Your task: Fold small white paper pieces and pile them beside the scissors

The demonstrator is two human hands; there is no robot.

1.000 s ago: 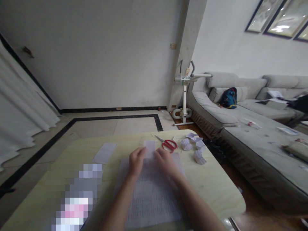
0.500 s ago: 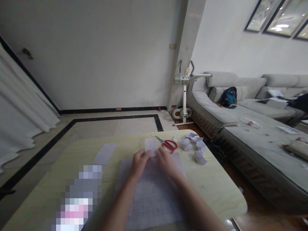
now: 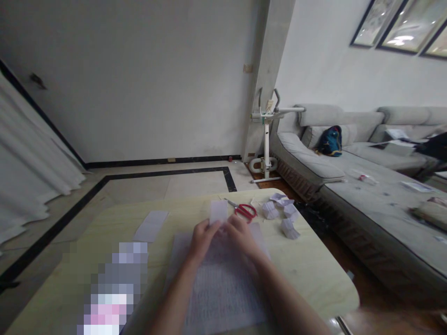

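Observation:
Between my two hands is a small white piece of paper (image 3: 218,211), held upright near the far side of the table. My left hand (image 3: 203,236) pinches its lower left side, thumb on the front. At its lower right edge my right hand (image 3: 240,234) is closed, fingers bent together. Beneath both wrists lies a large printed sheet (image 3: 223,288). Red-handled scissors (image 3: 245,211) rest just beyond my right hand, blades pointing left. Several folded paper pieces (image 3: 269,210) sit to the right of the scissors. A flat white paper piece (image 3: 151,226) lies to the left.
The pale wooden table (image 3: 307,274) has rounded corners. A blurred-out item (image 3: 108,293) covers its left front. Beyond the table are a grey sofa (image 3: 370,200) with a blue backpack (image 3: 331,140), a white exercise machine (image 3: 267,139) and a white curtain (image 3: 28,167).
My right hand has shifted slightly left and its fingers have drawn in closer to the paper's lower edge. The left hand keeps its hold. The view has turned a little.

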